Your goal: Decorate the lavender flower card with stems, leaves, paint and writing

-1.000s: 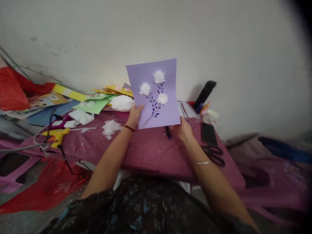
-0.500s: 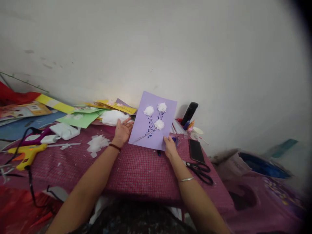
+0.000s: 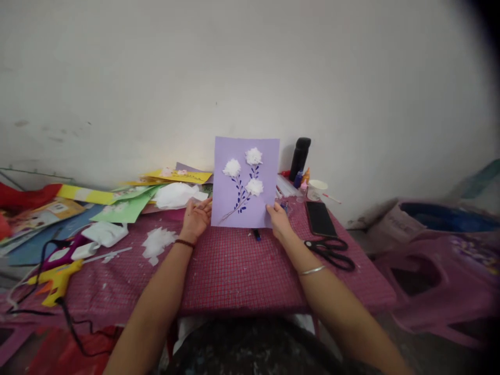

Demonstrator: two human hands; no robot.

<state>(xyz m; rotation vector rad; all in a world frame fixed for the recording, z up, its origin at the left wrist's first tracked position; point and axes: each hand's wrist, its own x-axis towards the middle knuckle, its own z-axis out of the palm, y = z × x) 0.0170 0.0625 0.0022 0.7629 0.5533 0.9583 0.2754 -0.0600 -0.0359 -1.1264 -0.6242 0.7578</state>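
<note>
A purple sheet [image 3: 225,200] with three raised white flowers, brown stems and dark blue leaves is held up, facing me, above the table. My right hand [image 3: 278,219] grips its lower right corner between thumb and fingers. Palm up and fingers spread, my left hand [image 3: 196,217] is by the sheet's lower left edge; whether its fingertips touch the paper is unclear. White paper petals [image 3: 158,242] lie in a pile left of my left hand. Black scissors [image 3: 331,251] rest on the table beyond my right wrist, below a dark phone [image 3: 320,219].
A yellow glue gun [image 3: 58,278] with a black cord lies at the left, near white tissue [image 3: 105,233]. Coloured papers [image 3: 128,205] are piled at the back left. A black bottle [image 3: 300,156] and a white cup [image 3: 317,186] stand at the back right; a pink stool [image 3: 422,291] is beyond.
The sheet has turned from tilted to nearly upright and straight, and sits slightly higher. Both hands are still beside its lower corners. The camera view has shifted a little.
</note>
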